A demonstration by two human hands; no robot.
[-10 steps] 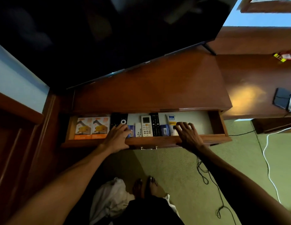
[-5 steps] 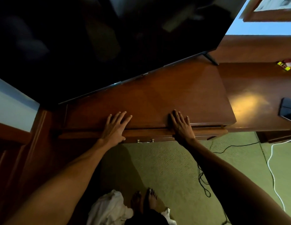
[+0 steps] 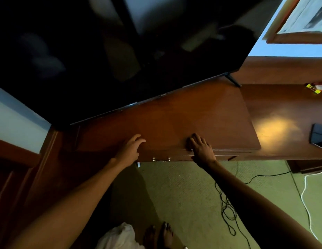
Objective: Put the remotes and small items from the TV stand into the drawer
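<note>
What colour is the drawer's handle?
Brass-gold, small handle on the shut drawer front; head view.

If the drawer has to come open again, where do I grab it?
Take the drawer by its small metal handle at the front face, coming from the front and below with a fingertip grip. The front sits flush under the TV stand top, leaving no other edge to hold.

The wooden drawer [image 3: 201, 157] sits pushed shut beneath the glossy brown TV stand [image 3: 183, 119] top.
</note>
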